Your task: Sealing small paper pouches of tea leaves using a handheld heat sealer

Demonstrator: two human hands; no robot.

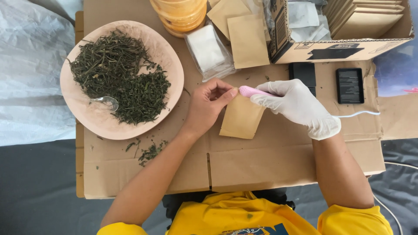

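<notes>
My bare left hand (208, 106) pinches the top left corner of a small brown paper pouch (241, 118) lying on the flattened cardboard (261, 161). My right hand (297, 105), in a white glove, grips a slim pink corded tool (251, 91) and presses its tip against the pouch's top edge, right beside my left fingertips. The tool's white cord (357, 114) trails off to the right.
A pink plate (167, 56) of dried green herbs with a clear spoon (106, 102) sits at left. Spare brown pouches (247, 39), a clear bag of white sachets (208, 50), stacked orange tubs (180, 15), an open carton (339, 43) and two black devices (349, 85) line the back.
</notes>
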